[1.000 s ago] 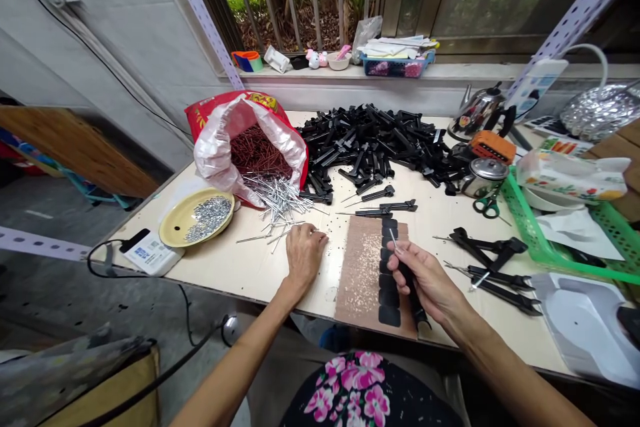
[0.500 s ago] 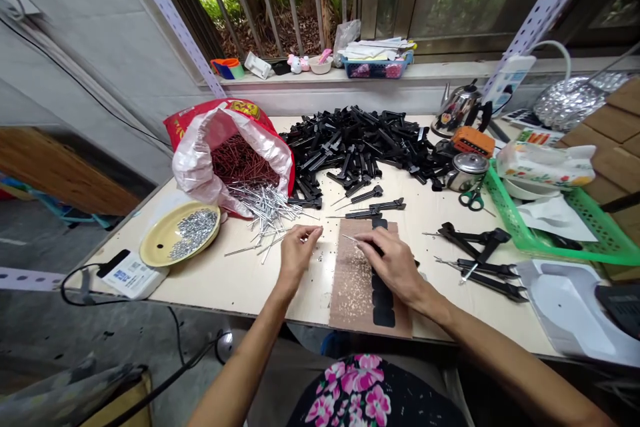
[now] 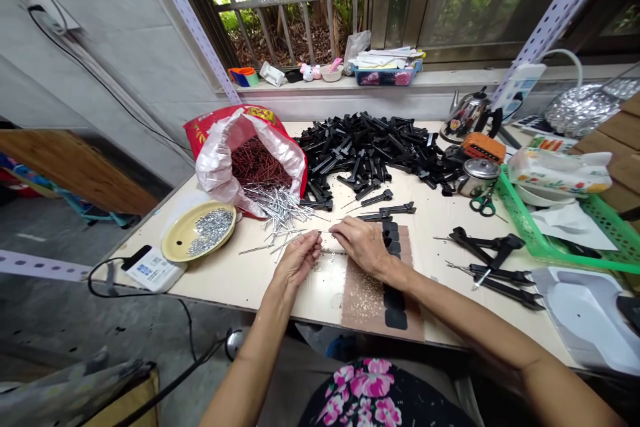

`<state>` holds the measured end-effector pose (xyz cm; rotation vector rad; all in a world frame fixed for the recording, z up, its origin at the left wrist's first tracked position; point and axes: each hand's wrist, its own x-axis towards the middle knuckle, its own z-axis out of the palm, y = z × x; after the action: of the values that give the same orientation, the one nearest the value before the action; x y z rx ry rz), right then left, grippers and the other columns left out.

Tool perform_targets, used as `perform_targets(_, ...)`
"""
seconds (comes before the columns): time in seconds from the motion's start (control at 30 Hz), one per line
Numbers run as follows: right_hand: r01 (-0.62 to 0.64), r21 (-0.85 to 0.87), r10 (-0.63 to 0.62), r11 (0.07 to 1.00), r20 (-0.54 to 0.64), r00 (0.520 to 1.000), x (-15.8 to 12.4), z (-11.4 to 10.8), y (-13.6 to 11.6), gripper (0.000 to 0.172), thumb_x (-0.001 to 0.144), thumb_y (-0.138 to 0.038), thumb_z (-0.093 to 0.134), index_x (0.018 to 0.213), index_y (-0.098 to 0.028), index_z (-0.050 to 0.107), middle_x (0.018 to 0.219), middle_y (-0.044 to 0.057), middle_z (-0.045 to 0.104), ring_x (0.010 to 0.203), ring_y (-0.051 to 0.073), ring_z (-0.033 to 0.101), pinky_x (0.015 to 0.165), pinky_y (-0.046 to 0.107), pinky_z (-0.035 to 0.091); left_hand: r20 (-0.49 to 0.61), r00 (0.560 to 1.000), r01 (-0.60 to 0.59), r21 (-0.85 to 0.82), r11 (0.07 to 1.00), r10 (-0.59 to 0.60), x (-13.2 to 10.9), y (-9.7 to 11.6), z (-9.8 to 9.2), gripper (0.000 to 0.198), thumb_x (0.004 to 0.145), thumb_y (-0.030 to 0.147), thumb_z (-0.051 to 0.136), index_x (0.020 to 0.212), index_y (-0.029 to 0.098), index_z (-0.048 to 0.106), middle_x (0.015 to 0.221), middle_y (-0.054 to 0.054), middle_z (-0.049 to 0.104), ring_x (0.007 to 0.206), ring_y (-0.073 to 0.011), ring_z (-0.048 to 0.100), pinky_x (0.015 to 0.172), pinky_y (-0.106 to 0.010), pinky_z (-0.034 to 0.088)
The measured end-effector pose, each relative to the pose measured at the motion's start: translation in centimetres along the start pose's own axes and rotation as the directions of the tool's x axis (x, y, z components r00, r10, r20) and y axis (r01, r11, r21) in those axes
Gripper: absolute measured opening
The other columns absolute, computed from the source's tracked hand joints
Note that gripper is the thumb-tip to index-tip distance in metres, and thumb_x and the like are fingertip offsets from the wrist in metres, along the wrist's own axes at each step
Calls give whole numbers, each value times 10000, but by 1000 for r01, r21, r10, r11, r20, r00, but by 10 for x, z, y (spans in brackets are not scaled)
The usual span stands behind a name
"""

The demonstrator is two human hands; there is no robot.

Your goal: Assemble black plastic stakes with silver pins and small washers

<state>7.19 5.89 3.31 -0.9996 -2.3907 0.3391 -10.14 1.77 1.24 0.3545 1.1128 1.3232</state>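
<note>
My left hand (image 3: 299, 259) and my right hand (image 3: 361, 244) meet over the table just below a loose heap of long silver nails (image 3: 280, 209). Both are pinched; between their fingertips runs a thin nail (image 3: 325, 232). The right hand seems to cover a black plastic piece, mostly hidden. It lies over a brown board (image 3: 373, 287) carrying a column of black pads (image 3: 395, 293). A red and white bag (image 3: 235, 147) full of reddish nails lies open behind the heap. A big pile of black plastic parts (image 3: 373, 147) fills the table's middle back.
A yellow dish (image 3: 200, 230) with small silver bits and a white device (image 3: 150, 268) with a cable sit at the left. Assembled black pieces (image 3: 493, 260), scissors (image 3: 484, 205), a small metal pot (image 3: 476, 175), a kettle (image 3: 470, 117) and a green basket (image 3: 565, 233) stand at the right.
My right hand moved left from the brown board's right side to meet my left hand at the nails. The left hand stayed near the heap and lifted into a pinch.
</note>
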Motion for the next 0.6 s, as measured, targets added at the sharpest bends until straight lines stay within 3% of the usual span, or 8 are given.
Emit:
perform_targets(0.17,10,-32,-10,999,15,1000,1,-2,-6,213,958,-261,443,978,-202,647,895,28,624,824,133,564,668,235,366,-19,999,31,-9,999,-31,-5,4,-2,243,591,199,828,733,109,653,690,-20,651,522,-64,568,514,-183,517)
perform_targets(0.27,13,-82,-12,997,13,1000,1,-2,-9,220,962,-269,437,966,-203,648,880,23,625,811,132,559,665,242,357,-32,999,37,32,999,-36,-5,5,-3,258,597,227,825,769,118,666,794,-48,687,558,-97,616,487,-200,532)
perform_targets(0.47,54,-187,-50,981,25,998,-1,4,-9,188,948,-246,466,925,-210,649,877,26,627,855,143,548,648,245,339,-56,996,-57,162,985,67,-4,2,-7,371,529,316,854,781,105,682,563,6,613,410,-45,507,325,-116,349)
perform_targets(0.6,83,-214,-85,973,-2,996,-1,8,-9,172,932,-269,505,860,-193,641,873,29,634,836,145,545,635,253,324,-31,993,-105,216,971,114,-5,-1,-9,392,509,357,852,740,97,672,675,-18,658,409,-23,482,323,-118,309)
